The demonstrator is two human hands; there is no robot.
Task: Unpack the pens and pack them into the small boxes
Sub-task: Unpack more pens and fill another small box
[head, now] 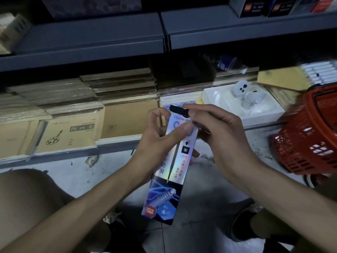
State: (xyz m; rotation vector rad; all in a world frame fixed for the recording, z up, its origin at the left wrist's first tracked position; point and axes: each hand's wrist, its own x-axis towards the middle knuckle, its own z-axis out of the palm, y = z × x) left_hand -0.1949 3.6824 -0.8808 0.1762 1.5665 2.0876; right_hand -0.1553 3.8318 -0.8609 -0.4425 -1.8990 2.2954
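Dim shop shelving [91, 41] fills the far side of your view, with stacks of shrink-wrapped tan notebooks [69, 132] on the low shelf; the Chinese print on their covers is too small to read. To the far right of them sits a white moulded tray [242, 103] holding a white rounded object with dark dots. At the right edge, a red plastic basket [310, 132] stands tilted and blurred; what it holds cannot be made out.

You hold a long, narrow holographic box [173, 170] upright over the pale floor [73, 179], between your knees. Its print runs upside down to you: "INK REFILL" near the far end, a red "deli" logo at the near end beside a picture of a spring, and Chinese lettering along its length that you cannot read at this size.

Your left hand [155, 141] is closed around the box's upper half, thumb pressed across the front face and fingers wrapped behind. Your right hand [218, 132] is pinched shut at the box's far end, its fingertips [189, 111] on a small black piece [177, 110] lying across the opening. Whether that piece is a pen cap, a bundle of refills or a flap cannot be told. No loose pens show.
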